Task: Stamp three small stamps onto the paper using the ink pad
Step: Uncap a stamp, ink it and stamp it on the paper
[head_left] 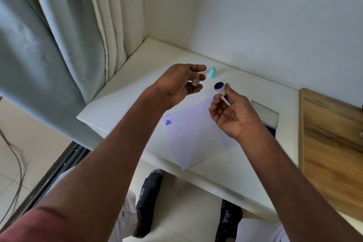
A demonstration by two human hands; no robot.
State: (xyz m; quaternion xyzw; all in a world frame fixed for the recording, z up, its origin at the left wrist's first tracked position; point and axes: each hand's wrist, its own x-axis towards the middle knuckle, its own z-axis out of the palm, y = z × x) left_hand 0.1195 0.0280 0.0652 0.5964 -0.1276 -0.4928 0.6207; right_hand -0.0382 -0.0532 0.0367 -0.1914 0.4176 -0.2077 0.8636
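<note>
My right hand [231, 112] holds a small round stamp [220, 87] above the table, its dark inked face turned up toward me. My left hand [176, 82] hovers to the left with a small pale cap-like piece [195, 81] pinched in its fingers. A teal stamp [211, 73] stands upright on the white table just beyond my left fingertips. The white paper [194, 135] lies under my hands, with one blue heart print [168, 122] near its left corner. The ink pad [265, 116] sits at the right, partly hidden by my right wrist.
The white table [121, 92] stands in a corner against white walls. A grey curtain [49, 45] hangs at the left. A wooden surface [332, 143] adjoins the table on the right. My feet in dark socks show below the table edge.
</note>
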